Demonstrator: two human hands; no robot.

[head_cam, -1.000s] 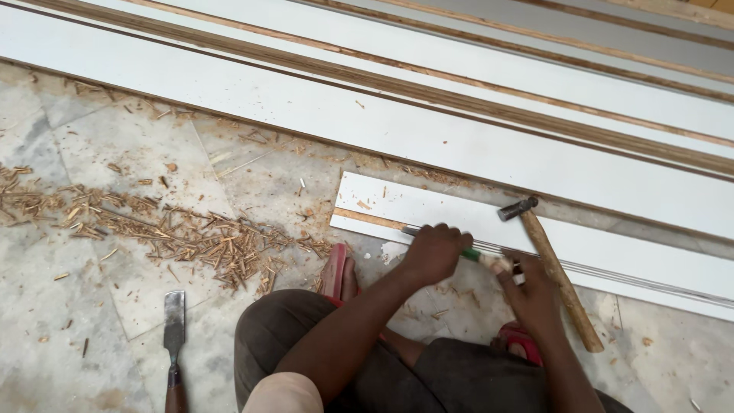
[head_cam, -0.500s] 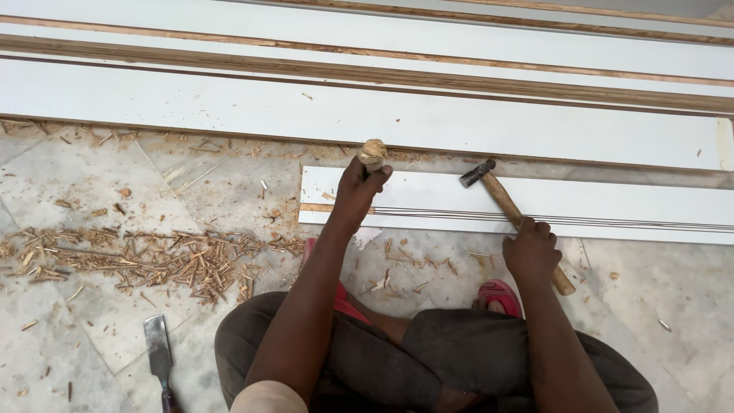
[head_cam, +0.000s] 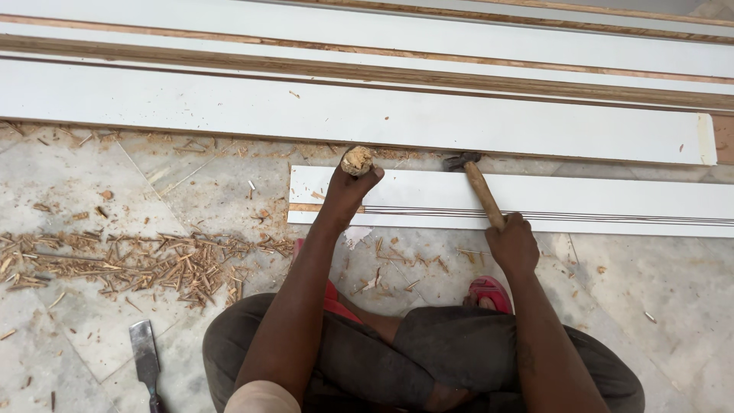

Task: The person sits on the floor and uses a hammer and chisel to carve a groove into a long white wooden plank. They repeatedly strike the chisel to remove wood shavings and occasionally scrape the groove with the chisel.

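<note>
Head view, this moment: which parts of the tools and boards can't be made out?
- Chisel blade: hidden by the left hand; only its battered wooden top shows.
- Hammer: handle end inside the right hand.
- Second chisel: cut off by the bottom edge.
- White boards: run past both side edges.

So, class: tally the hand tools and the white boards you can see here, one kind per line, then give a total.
Hammers: 1, hammer in the right hand
Chisels: 2, wooden-handled chisel in the left hand; flat chisel on the floor
White boards: 4, nearest is short board
Total: 7
</note>
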